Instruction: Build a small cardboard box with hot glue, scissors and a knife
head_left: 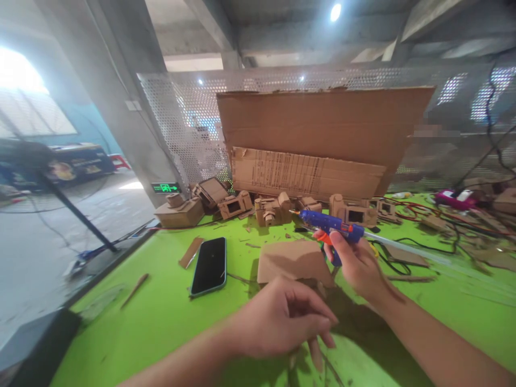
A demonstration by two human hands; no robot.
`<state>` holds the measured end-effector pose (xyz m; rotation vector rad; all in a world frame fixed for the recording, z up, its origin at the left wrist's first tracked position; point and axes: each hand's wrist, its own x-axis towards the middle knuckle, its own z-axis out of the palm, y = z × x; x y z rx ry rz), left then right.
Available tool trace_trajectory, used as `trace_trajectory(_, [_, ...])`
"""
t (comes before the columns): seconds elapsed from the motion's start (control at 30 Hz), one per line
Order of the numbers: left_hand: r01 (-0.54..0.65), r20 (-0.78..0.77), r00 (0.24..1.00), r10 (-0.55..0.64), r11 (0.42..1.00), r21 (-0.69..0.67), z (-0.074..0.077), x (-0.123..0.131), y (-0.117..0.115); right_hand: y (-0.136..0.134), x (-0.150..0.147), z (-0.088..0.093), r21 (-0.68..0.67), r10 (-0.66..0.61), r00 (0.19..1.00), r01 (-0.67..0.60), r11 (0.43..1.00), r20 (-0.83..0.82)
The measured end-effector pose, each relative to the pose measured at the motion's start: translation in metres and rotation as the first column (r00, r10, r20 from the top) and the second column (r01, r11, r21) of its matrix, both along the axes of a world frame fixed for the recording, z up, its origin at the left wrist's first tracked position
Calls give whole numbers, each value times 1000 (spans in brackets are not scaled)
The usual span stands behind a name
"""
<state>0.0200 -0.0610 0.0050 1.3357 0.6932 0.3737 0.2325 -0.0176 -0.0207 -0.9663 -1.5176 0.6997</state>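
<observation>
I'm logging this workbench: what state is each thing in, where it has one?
Hot glue gun: held, pointing left
Glue stick: protruding from the gun's rear
Right hand: closed on the gun
Left hand: loosely curled, palm hidden
Smartphone: face up, screen dark
Exit sign: lit green
Ceiling lamp: lit
Large cardboard sheet: standing upright

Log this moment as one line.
right hand: holding glue gun | left hand: near cardboard piece | phone: on green table
</observation>
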Motion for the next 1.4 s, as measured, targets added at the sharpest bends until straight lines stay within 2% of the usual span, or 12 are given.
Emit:
trace_trajectory(0.17, [25,55,998,-24,999,-25,-1,-4,0,1,0,-2,16,7,1000,-8,1000,26])
trace_trajectory(0.33, [-84,141,985,94,993,-78,2,-3,-1,-2,1,-2,28,-34,991,30,999,131])
trace_trajectory(0.43, [-238,235,942,241,970,-41,3,1,2,-6,1,1,97,-64,966,41,994,249])
trace_trajectory(0.53, [-469,284,845,453,883,-15,4,2,10,-9,-1,8,195,-38,924,-40,980,380])
trace_trajectory(0.6, [-540,291,801,522,841,-24,5,1,15,-10,-3,12,229,-4,896,-109,967,443])
trace_trajectory(0.9, [-514,329,794,511,853,-87,2,-1,18,-14,-12,13,205,134,884,-247,947,448])
trace_trajectory(1.03, [-531,306,779,548,835,-143,-1,0,17,-15,-13,12,194,139,884,-247,950,446])
trace_trajectory(1.2, [-554,275,774,570,821,-139,-5,1,20,-17,-11,14,211,131,895,-239,948,425])
trace_trajectory(1.4, [-512,348,773,531,845,-153,1,1,17,-16,-10,16,190,144,901,-238,952,408])
